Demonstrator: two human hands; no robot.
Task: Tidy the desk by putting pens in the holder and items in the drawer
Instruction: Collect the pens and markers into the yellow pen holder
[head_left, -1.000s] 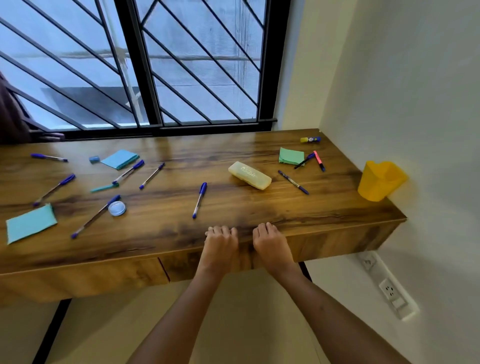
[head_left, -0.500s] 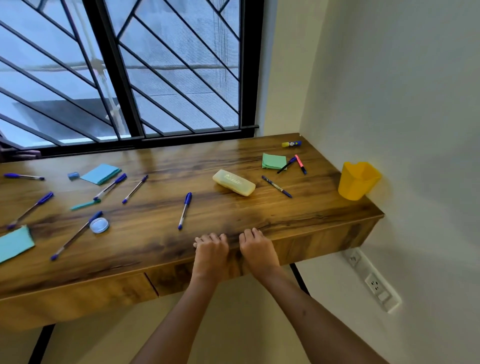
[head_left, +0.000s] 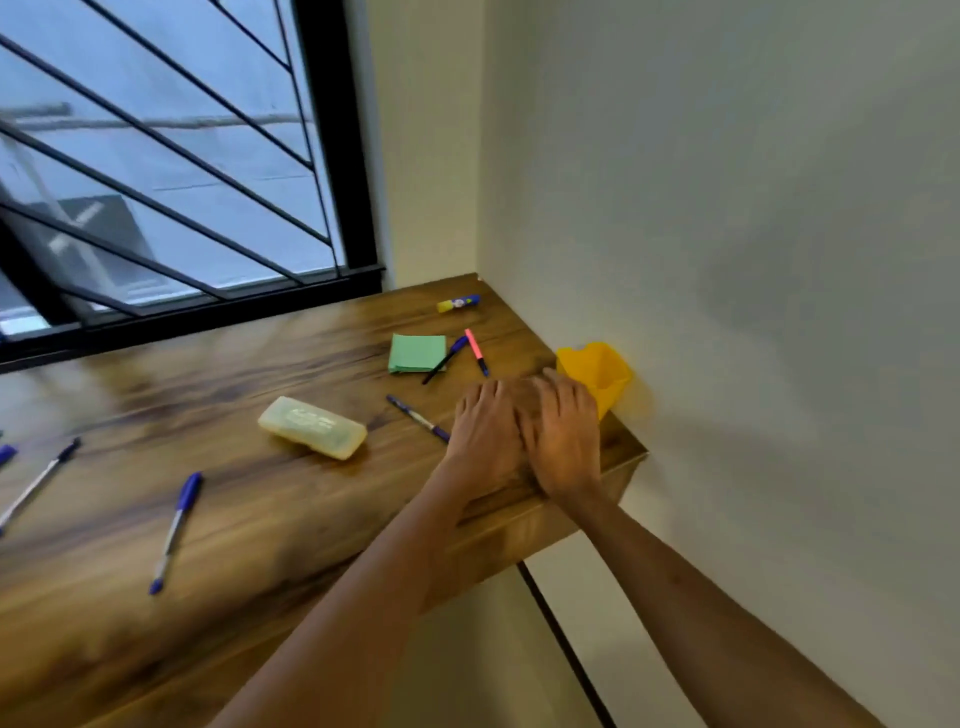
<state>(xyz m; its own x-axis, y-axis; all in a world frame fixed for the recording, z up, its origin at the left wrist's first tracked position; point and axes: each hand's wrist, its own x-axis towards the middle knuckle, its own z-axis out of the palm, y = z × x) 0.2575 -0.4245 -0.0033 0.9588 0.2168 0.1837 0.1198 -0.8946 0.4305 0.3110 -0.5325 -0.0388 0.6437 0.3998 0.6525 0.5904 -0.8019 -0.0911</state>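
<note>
My left hand (head_left: 485, 431) and my right hand (head_left: 563, 431) lie side by side, palms down, over the right end of the wooden desk (head_left: 234, 519), fingers spread and holding nothing. The yellow pen holder (head_left: 597, 371) stands just beyond my right fingertips, against the wall. A blue pen (head_left: 418, 418) lies at my left hand's edge, its tip hidden under it. Farther back lie a green sticky-note pad (head_left: 415, 353), a dark pen (head_left: 444, 359) and a pink pen (head_left: 476, 352). A yellowish pencil case (head_left: 311, 427) and another blue pen (head_left: 175, 530) sit to the left.
A glue stick (head_left: 458, 303) lies near the back corner. More pens (head_left: 39, 480) lie at the left edge of view. The wall runs along the desk's right end, and a barred window (head_left: 171, 171) stands behind. The drawer front (head_left: 524, 535) is shut below the desk edge.
Both hands have left the desk's front edge and moved forward and right, over the desk top near the yellow holder. The view has swung right and come closer.
</note>
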